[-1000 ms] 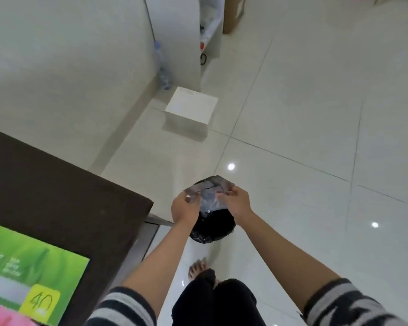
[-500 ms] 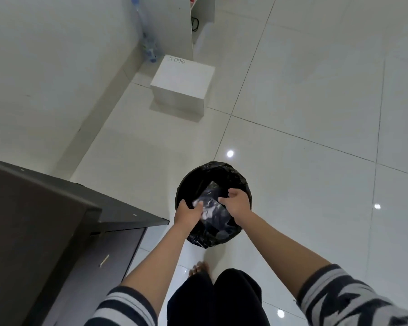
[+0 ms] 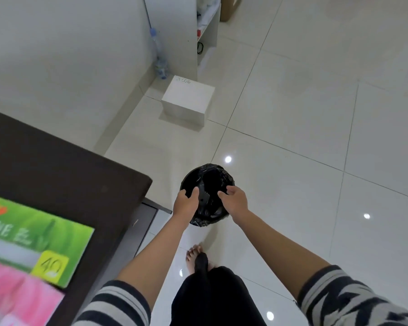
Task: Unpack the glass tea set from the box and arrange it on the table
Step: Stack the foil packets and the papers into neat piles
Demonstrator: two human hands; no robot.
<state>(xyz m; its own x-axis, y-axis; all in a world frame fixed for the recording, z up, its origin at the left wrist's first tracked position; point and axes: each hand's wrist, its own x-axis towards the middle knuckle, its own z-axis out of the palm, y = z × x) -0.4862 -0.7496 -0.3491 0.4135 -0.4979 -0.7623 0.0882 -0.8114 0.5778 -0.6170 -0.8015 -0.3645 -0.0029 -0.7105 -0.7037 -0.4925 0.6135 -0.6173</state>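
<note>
Glossy pale floor tiles (image 3: 292,118) spread under both hands, which hover apart over a small round bin lined with a black plastic bag (image 3: 207,182). Left hand (image 3: 186,203) and right hand (image 3: 233,200) have loosely curled fingers and hold nothing. At near left, a dark brown tabletop (image 3: 57,165) carries a green and pink printed box (image 3: 28,250); no glass tea set is visible. Farther off, a white cardboard box (image 3: 186,102) sits on the floor beside a clear plastic bottle (image 3: 159,55).

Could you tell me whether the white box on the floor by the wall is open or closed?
Closed: the white cardboard box shows an unbroken flat top, with no raised flap or visible contents.
</note>
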